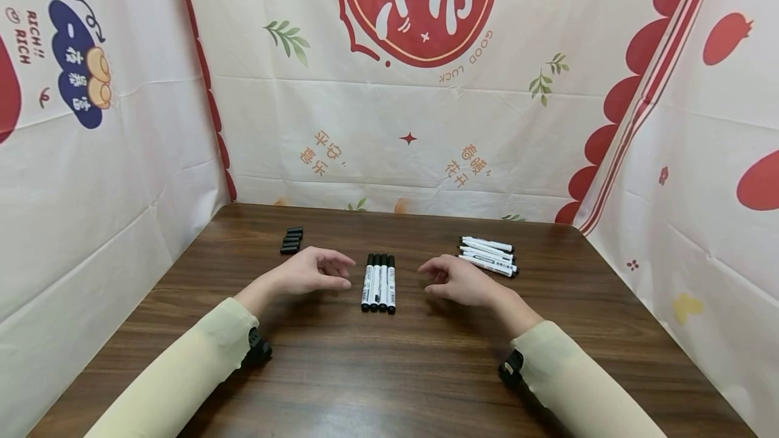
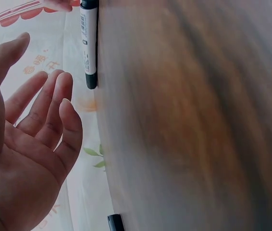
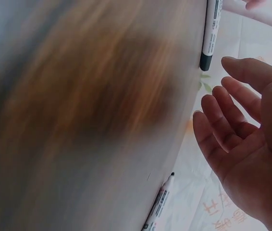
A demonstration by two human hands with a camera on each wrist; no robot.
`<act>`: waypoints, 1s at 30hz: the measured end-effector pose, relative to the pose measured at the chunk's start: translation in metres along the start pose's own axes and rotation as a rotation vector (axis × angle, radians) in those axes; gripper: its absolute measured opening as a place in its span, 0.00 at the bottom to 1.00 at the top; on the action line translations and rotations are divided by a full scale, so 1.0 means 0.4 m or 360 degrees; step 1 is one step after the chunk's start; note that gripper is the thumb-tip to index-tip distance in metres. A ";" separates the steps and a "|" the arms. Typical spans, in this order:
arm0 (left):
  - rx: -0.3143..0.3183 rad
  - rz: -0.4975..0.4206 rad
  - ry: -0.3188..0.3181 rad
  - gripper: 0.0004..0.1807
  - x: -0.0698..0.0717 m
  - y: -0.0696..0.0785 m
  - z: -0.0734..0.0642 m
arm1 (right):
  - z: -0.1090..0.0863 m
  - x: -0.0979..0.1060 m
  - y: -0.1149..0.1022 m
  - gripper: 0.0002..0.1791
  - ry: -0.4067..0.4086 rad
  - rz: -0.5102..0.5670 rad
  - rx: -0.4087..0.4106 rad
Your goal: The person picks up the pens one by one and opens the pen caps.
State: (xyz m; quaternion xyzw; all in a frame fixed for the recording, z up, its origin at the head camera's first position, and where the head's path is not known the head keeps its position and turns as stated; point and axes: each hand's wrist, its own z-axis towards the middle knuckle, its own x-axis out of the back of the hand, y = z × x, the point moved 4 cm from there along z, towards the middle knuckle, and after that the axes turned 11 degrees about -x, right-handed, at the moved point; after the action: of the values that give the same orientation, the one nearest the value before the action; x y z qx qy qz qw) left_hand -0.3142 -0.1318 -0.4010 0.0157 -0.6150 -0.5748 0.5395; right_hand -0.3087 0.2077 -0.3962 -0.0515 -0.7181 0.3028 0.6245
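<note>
Several capped white markers [image 1: 379,284] with black caps lie side by side in the middle of the table, caps toward the back. My left hand [image 1: 314,270] hovers just left of this row, fingers loosely bent and holding nothing. On the other side, my right hand [image 1: 458,279] is held a short way off, also relaxed and without anything in it. In the left wrist view the end marker [image 2: 90,43] of the row shows beyond the fingertips. The right wrist view has a marker [image 3: 211,36] from the row above the thumb.
Beyond the left hand lie several loose black caps [image 1: 291,240] in a column. A pile of uncapped white markers [image 1: 489,257] sits behind the right hand, black tips pointing left. The brown wooden table [image 1: 365,370] is bordered by printed cloth [image 1: 389,107] at the back and sides.
</note>
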 end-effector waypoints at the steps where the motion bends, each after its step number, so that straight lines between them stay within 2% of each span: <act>1: 0.0003 0.0001 -0.0003 0.27 -0.002 0.002 0.002 | 0.003 -0.003 -0.003 0.22 -0.0009 0.0009 0.0004; 10: 0.0018 -0.0011 -0.0007 0.27 -0.014 0.003 0.013 | 0.021 -0.024 -0.024 0.23 -0.0040 -0.0019 0.0072; 22: 0.0058 -0.0023 -0.0011 0.27 -0.018 -0.002 0.012 | 0.033 -0.052 -0.060 0.25 -0.0241 -0.0037 0.0172; 30: 0.0046 -0.0030 -0.0022 0.26 -0.019 -0.001 0.012 | 0.044 -0.066 -0.076 0.26 -0.0307 -0.0044 0.0149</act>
State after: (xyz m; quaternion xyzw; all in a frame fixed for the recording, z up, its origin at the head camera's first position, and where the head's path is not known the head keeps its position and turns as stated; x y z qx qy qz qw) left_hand -0.3145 -0.1238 -0.4051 0.0253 -0.6269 -0.5710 0.5294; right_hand -0.3101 0.1644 -0.4046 0.0169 -0.7605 0.3310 0.5584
